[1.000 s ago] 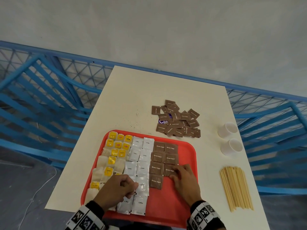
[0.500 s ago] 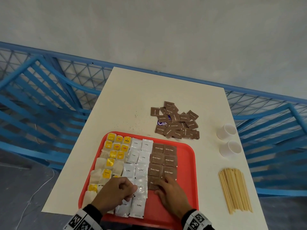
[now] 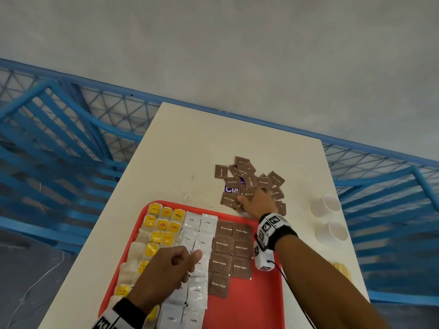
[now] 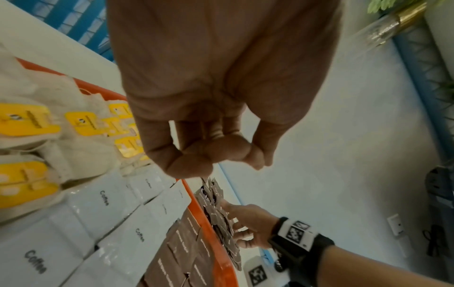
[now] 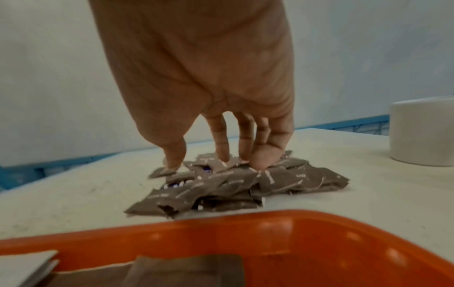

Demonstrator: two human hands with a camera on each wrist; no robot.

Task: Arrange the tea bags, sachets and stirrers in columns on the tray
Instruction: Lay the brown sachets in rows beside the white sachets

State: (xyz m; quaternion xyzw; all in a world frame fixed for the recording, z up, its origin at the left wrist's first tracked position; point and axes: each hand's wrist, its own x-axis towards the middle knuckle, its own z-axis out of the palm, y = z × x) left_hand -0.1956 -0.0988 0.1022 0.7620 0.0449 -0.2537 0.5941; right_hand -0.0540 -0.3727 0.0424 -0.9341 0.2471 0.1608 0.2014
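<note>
1. The red plastic tray [image 3: 259,305] sits at the near edge of the white rectangular table [image 3: 190,148].
2. On the tray, left to right: yellow-tagged tea bags [image 3: 156,236], white coffee sachets [image 3: 197,290], brown sugar sachets [image 3: 223,245].
3. The right hand [image 3: 257,203] reaches past the tray's far rim; its extended fingertips [image 5: 264,159] touch the loose pile of brown sachets [image 5: 221,186] on the table, gripping nothing.
4. The left hand [image 3: 166,269] hovers over the white sachets, fingers curled, holding nothing.
5. Wooden stirrers [image 3: 342,269] lie right of the tray, mostly hidden by the right forearm.

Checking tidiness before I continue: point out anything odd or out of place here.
A purple packet lies buried in the loose brown sugar pile on the table, the only one of its colour. Dark specks are scattered on the table left of the pile.
</note>
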